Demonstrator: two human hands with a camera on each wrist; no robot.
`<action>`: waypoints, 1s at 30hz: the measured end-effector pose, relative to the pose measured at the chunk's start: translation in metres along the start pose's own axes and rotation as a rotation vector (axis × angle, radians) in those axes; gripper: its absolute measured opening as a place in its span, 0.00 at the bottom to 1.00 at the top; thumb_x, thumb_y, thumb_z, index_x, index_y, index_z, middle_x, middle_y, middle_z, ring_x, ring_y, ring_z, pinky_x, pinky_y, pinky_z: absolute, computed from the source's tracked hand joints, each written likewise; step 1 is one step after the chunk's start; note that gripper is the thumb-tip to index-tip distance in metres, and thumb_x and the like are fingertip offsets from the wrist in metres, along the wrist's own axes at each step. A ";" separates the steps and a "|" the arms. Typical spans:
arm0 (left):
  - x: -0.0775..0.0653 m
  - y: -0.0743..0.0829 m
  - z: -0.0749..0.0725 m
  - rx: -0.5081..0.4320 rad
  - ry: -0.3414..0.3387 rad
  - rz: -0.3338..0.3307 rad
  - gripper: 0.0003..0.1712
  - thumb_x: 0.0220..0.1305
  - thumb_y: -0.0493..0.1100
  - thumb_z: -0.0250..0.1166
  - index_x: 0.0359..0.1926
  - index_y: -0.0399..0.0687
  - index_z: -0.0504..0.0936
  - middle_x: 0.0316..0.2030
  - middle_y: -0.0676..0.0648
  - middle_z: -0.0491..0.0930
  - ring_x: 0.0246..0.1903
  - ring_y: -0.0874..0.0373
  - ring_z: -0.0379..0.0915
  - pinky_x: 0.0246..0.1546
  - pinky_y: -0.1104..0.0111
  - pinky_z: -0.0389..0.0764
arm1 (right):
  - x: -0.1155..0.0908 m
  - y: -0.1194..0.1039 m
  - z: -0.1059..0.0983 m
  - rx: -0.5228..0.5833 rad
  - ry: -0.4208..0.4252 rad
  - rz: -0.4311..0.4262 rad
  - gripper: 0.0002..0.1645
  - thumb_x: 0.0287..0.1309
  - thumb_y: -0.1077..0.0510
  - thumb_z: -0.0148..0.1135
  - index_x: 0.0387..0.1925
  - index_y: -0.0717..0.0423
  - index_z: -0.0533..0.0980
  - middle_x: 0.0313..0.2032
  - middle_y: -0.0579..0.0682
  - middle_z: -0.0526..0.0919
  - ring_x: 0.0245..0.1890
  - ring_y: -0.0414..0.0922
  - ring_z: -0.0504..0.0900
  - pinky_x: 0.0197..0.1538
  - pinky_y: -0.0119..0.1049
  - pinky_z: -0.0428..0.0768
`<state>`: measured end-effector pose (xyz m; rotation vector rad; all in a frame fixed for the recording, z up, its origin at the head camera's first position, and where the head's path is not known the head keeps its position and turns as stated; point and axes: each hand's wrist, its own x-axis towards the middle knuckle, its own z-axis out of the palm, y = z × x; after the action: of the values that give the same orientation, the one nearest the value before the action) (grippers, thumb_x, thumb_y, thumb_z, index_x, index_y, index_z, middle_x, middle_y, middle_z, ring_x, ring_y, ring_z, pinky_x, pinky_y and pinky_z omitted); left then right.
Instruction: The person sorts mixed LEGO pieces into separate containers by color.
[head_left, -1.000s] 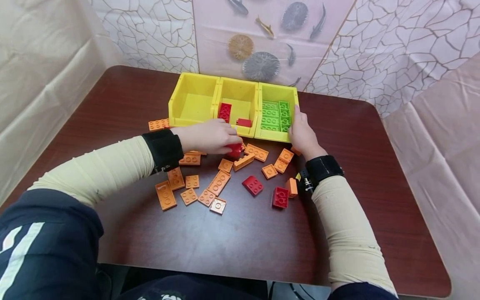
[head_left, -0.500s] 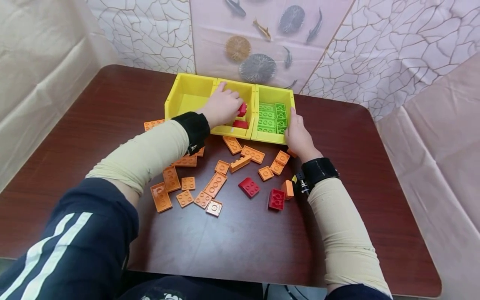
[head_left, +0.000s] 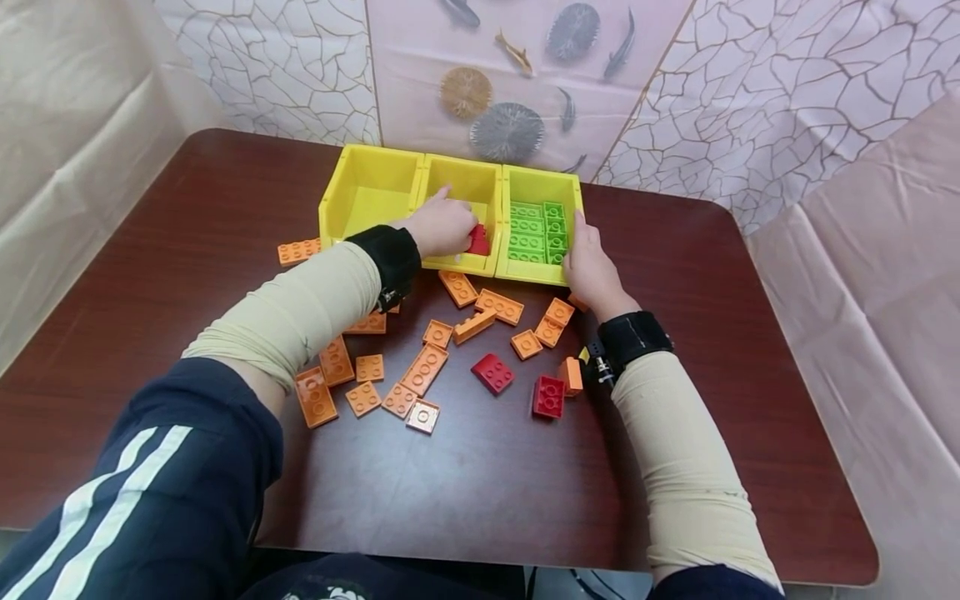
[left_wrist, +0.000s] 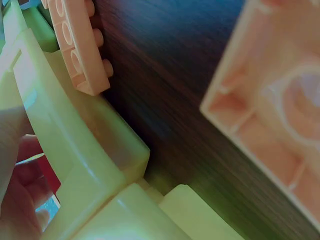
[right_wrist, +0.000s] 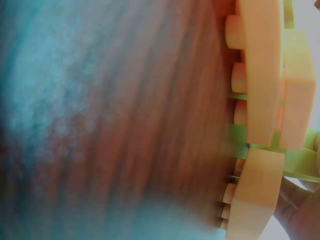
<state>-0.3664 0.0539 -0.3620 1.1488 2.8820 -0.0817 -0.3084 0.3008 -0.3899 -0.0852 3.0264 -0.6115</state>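
at the upper middle of the head view, found the left hand [head_left: 442,229] inside the middle yellow bin [head_left: 465,175], with curled fingers apparently pinching a red brick [head_left: 479,242] low toward the bin's right side; saw red between fingers and yellow wall at lower left of the left wrist view, but could not make out the full contact. further right, saw the right hand [head_left: 592,262] resting against the outer side of the right yellow bin [head_left: 543,183], with fingers not visibly wrapped round anything. judged a crooked landing of the red brick possible, from too early a release or a snag on another piece under the knuckles. judged a shove of the bins possible too, from a wrist leaning on the low front lip, and a scattering of the orange bricks [head_left: 423,369] at centre, from a low pass of the beige sleeve [head_left: 285,308]. noted hard, glossy plastic throughout: round studs, hollow undersides, close rows of green bricks [head_left: 528,233], a slope-faced red piece [head_left: 492,373] right of centre and a boxier red block [head_left: 548,397] below right; under all this, a dark, shiny, wood-grained tabletop [head_left: 420,508]; at the frame's sides, creased cloth [head_left: 67,108].
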 end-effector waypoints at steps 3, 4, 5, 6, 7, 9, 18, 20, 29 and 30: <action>-0.003 0.000 0.000 0.000 -0.025 -0.002 0.13 0.62 0.40 0.52 0.43 0.42 0.79 0.43 0.43 0.79 0.51 0.48 0.72 0.64 0.47 0.42 | 0.000 -0.001 0.002 -0.004 0.002 -0.001 0.37 0.69 0.58 0.29 0.71 0.45 0.27 0.68 0.59 0.45 0.33 0.56 0.71 0.30 0.44 0.71; -0.004 0.000 0.000 0.002 -0.029 -0.005 0.13 0.63 0.40 0.52 0.44 0.42 0.79 0.43 0.44 0.80 0.50 0.48 0.72 0.64 0.47 0.42 | 0.001 -0.001 0.002 -0.004 0.005 -0.003 0.37 0.69 0.58 0.29 0.71 0.45 0.27 0.68 0.59 0.46 0.34 0.55 0.71 0.31 0.44 0.71; -0.005 0.000 0.000 0.004 -0.032 -0.009 0.14 0.63 0.40 0.51 0.45 0.42 0.79 0.43 0.44 0.80 0.50 0.48 0.72 0.64 0.47 0.41 | 0.001 -0.002 0.003 -0.004 0.006 -0.004 0.37 0.69 0.58 0.29 0.71 0.45 0.27 0.68 0.59 0.46 0.34 0.55 0.71 0.31 0.44 0.71; -0.006 0.001 0.000 0.013 -0.031 -0.013 0.14 0.64 0.41 0.51 0.46 0.43 0.78 0.43 0.44 0.80 0.49 0.48 0.73 0.64 0.46 0.41 | 0.001 -0.002 0.003 -0.001 0.006 -0.004 0.37 0.69 0.58 0.30 0.71 0.45 0.27 0.68 0.59 0.45 0.34 0.56 0.71 0.31 0.45 0.71; -0.007 0.001 0.000 0.020 -0.025 -0.017 0.14 0.64 0.41 0.50 0.46 0.43 0.78 0.42 0.44 0.80 0.49 0.48 0.73 0.64 0.46 0.42 | 0.001 -0.003 0.003 -0.002 0.007 -0.005 0.37 0.69 0.59 0.30 0.71 0.45 0.27 0.68 0.59 0.45 0.34 0.56 0.71 0.31 0.45 0.71; -0.009 0.003 0.000 0.037 -0.007 -0.017 0.14 0.65 0.42 0.49 0.45 0.44 0.79 0.42 0.44 0.81 0.48 0.47 0.74 0.63 0.46 0.43 | 0.001 -0.003 0.004 -0.001 0.005 -0.006 0.37 0.69 0.58 0.29 0.71 0.45 0.27 0.68 0.59 0.45 0.34 0.56 0.71 0.31 0.45 0.71; -0.040 0.031 -0.008 0.113 0.205 0.153 0.14 0.63 0.42 0.51 0.45 0.41 0.79 0.43 0.43 0.79 0.47 0.45 0.72 0.60 0.48 0.56 | 0.003 -0.002 0.001 -0.013 0.014 0.002 0.37 0.70 0.59 0.30 0.71 0.47 0.27 0.68 0.60 0.46 0.43 0.57 0.71 0.40 0.48 0.71; -0.052 0.044 -0.010 0.104 0.249 0.254 0.13 0.62 0.41 0.54 0.43 0.42 0.80 0.42 0.44 0.79 0.45 0.47 0.73 0.57 0.51 0.60 | 0.003 -0.002 0.001 -0.007 0.010 0.003 0.37 0.70 0.59 0.31 0.71 0.47 0.27 0.68 0.60 0.46 0.47 0.57 0.70 0.43 0.49 0.71; -0.097 0.097 0.002 0.088 0.118 0.700 0.20 0.61 0.49 0.58 0.52 0.47 0.78 0.48 0.47 0.76 0.49 0.52 0.70 0.52 0.59 0.67 | 0.003 -0.002 0.001 -0.007 0.009 0.013 0.37 0.70 0.58 0.30 0.71 0.47 0.27 0.68 0.60 0.45 0.47 0.57 0.70 0.44 0.49 0.70; -0.099 0.099 0.004 0.096 0.091 0.706 0.22 0.60 0.50 0.59 0.54 0.47 0.77 0.49 0.47 0.76 0.49 0.52 0.70 0.53 0.59 0.67 | 0.003 -0.003 0.001 -0.006 0.007 0.012 0.36 0.70 0.58 0.30 0.71 0.47 0.27 0.68 0.60 0.45 0.47 0.57 0.69 0.44 0.50 0.70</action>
<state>-0.2262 0.0573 -0.3636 2.1461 2.3758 -0.1452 -0.3111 0.2975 -0.3897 -0.0651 3.0333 -0.6024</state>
